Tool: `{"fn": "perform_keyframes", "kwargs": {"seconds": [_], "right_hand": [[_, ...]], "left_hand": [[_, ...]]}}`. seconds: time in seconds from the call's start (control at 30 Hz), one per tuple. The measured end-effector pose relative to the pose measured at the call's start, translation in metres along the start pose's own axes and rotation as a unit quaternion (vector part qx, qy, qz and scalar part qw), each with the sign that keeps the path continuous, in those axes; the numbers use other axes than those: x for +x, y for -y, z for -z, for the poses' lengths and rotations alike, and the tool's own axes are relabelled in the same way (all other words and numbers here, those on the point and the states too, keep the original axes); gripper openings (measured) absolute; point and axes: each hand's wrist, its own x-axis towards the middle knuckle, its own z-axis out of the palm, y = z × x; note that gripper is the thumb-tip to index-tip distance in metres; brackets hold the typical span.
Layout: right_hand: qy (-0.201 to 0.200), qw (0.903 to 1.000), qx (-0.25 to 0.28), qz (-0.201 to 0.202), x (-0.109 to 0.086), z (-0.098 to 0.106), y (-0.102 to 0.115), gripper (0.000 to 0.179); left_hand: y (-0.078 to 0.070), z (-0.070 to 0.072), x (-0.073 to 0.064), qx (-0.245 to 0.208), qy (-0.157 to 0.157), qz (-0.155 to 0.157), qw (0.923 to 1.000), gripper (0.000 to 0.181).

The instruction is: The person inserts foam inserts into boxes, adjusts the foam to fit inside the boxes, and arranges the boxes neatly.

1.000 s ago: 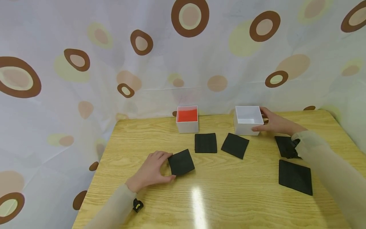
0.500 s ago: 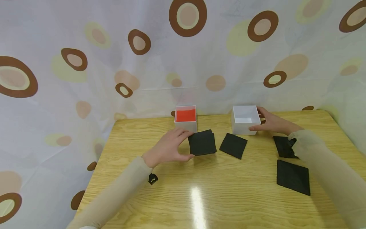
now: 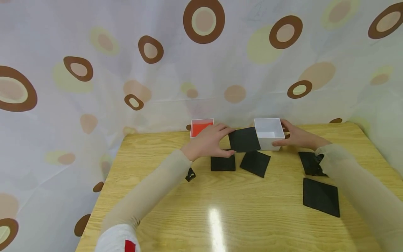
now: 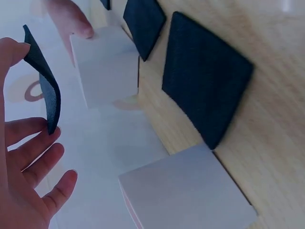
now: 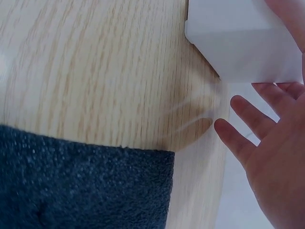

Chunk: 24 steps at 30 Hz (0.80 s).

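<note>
Across the surface [image 3: 252, 217] we see four black pads [image 3: 321, 197] lying flat, apparently left to handle. Our left hand [image 3: 209, 141] pinches a raised fifth pad [image 3: 244, 140] near the white box [image 3: 266, 144], not inside; our right hand [image 3: 299, 136] grips that box, fingers partly spread. Nothing shows within, so we judge little done.
</note>
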Motion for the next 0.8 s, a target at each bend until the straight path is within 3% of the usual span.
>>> {"fn": "perform_keyframes", "kwargs": {"seconds": [0.23, 0.47, 0.7, 0.8], "right_hand": [[0.003, 1.0000, -0.002, 0.003, -0.002, 0.001, 0.001, 0.105], [0.004, 0.9999, 0.009, 0.012, -0.005, 0.001, 0.004, 0.102], [0.003, 0.9999, 0.002, 0.015, -0.002, 0.000, 0.000, 0.102], [0.004, 0.9998, 0.001, 0.021, -0.002, 0.002, 0.000, 0.103]], "left_hand": [[0.002, 0.001, 0.040, -0.018, 0.018, 0.020, 0.9995, 0.077], [0.004, -0.004, 0.075, -0.027, 0.031, 0.017, 0.9990, 0.071], [0.001, -0.013, 0.095, -0.047, 0.030, 0.015, 0.9983, 0.062], [-0.001, -0.016, 0.102, -0.035, 0.036, 0.014, 0.9986, 0.062]]}}
